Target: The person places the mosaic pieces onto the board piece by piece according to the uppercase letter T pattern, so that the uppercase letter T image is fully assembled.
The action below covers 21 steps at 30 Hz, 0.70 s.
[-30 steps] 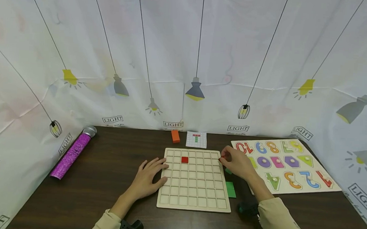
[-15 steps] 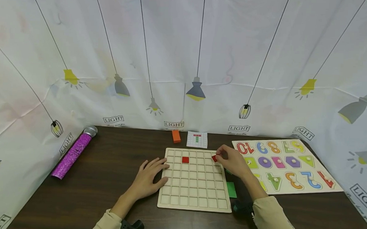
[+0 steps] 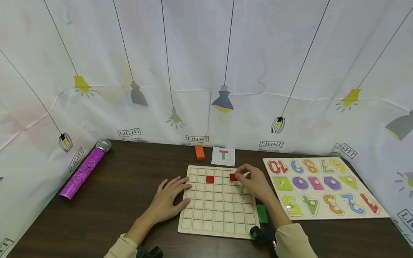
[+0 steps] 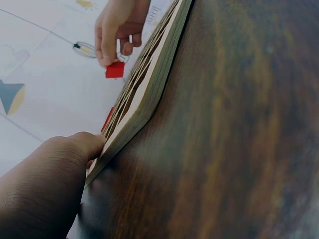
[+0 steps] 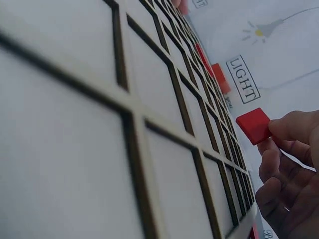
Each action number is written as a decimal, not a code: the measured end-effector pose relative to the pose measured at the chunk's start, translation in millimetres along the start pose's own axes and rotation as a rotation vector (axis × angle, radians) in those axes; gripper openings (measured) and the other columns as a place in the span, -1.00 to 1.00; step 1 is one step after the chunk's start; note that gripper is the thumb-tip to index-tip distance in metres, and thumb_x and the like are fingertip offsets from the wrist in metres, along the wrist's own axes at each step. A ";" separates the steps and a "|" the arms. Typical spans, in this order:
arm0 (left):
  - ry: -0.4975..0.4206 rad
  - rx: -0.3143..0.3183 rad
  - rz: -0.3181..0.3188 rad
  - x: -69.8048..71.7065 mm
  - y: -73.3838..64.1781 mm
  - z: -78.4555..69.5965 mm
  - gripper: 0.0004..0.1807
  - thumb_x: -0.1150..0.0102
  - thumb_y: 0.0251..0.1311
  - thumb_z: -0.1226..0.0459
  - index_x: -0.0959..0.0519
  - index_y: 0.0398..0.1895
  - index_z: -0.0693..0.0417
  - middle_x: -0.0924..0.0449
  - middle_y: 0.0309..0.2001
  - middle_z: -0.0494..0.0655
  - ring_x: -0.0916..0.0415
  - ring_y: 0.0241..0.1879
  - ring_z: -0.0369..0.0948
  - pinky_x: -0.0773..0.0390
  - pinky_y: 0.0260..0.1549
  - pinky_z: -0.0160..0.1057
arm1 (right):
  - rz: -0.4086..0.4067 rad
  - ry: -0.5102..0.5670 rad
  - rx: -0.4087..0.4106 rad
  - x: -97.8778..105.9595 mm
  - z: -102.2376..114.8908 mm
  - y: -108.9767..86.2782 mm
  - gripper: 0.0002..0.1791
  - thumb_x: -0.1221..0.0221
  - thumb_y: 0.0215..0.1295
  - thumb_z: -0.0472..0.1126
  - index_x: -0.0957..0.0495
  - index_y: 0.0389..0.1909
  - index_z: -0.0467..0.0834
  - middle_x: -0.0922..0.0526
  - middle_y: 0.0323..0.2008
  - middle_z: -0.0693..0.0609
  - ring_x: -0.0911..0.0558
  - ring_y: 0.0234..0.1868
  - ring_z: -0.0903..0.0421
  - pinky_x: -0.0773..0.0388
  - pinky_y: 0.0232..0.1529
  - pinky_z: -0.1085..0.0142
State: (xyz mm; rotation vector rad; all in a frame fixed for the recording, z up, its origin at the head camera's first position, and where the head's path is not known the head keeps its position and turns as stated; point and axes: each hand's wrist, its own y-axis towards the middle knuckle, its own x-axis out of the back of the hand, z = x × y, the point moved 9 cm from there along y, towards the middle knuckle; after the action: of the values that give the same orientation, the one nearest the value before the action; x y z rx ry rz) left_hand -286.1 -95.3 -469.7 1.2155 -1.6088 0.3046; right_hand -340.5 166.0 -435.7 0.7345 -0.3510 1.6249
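Note:
A pale wooden grid board (image 3: 217, 215) lies on the dark table, with one red square tile (image 3: 209, 179) set in a cell near its top left. My right hand (image 3: 254, 183) pinches a second red square tile (image 5: 254, 125) between thumb and fingertips, held over the upper right part of the board. The left wrist view shows that tile (image 4: 114, 69) hanging below the fingertips, above the grid. My left hand (image 3: 168, 200) rests at the board's left edge, fingers spread, with fingertips on the rim.
Behind the board are an orange block (image 3: 199, 152) and a card (image 3: 223, 156) printed with a red and green T pattern. Green tiles (image 3: 262, 213) lie at the board's right edge. A number and shape puzzle (image 3: 328, 188) is to the right, a purple glitter microphone (image 3: 85, 170) to the left.
My right hand has carried the red tile leftward from the board's right edge to over its cells. The left hand has stayed in place. The view has shifted slightly.

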 end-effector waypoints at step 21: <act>-0.004 0.003 0.010 -0.7 0.6 0.9 -0.52 -0.04 0.28 -0.04 -0.46 0.23 -0.14 -0.28 0.38 -0.10 -0.17 0.39 0.06 0.02 0.28 0.34 | 0.023 0.113 0.014 -29.8 7.2 6.5 -0.88 -0.16 0.31 -0.18 -0.56 -0.20 -0.12 -0.64 -0.32 -0.06 -0.56 -0.46 0.13 -0.49 -0.47 0.38</act>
State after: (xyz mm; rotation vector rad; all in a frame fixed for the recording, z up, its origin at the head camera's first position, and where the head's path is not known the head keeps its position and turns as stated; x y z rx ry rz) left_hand -287.1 -95.3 -470.5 1.2115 -1.6185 0.3120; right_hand -343.7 137.4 -448.1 0.6480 -0.2673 1.6847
